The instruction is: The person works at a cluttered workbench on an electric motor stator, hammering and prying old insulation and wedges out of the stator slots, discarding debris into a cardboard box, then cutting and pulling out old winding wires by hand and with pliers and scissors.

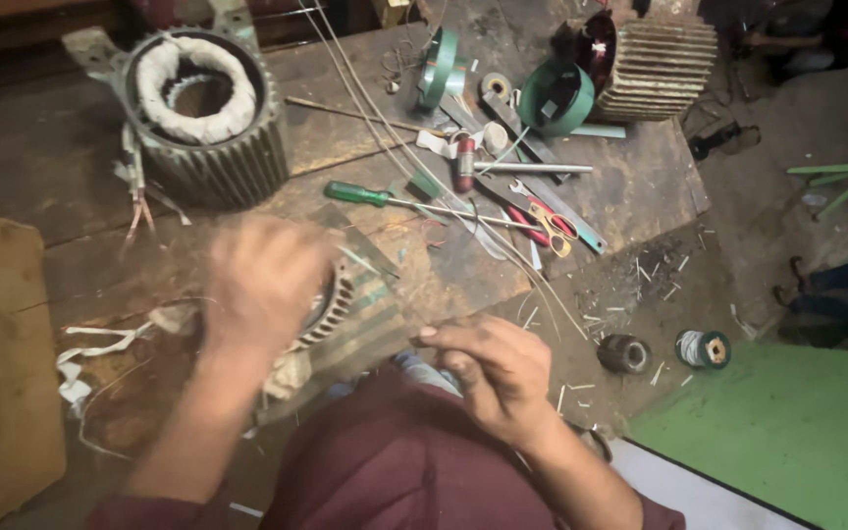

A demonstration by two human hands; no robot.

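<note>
- A dark, scuffed wooden worktop (71, 167) is littered with tools and wire scraps.
- The left hand (262, 280), blurred, lies over a ribbed grey metal motor stator (350, 314) at the near edge; how tightly it grips cannot be told.
- The right hand (498, 368) pinches thin pale wires (463, 221) just right of the stator.
- A green-handled screwdriver (375, 198) lies farther off.

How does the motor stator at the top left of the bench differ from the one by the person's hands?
The top-left stator stands free and upright, its white-wrapped windings in plain view; the near stator lies tilted, partly hidden under the blurred left hand. The top-left one looks larger. The right hand is beside the near one only. Both have ribbed metal housings.
</note>
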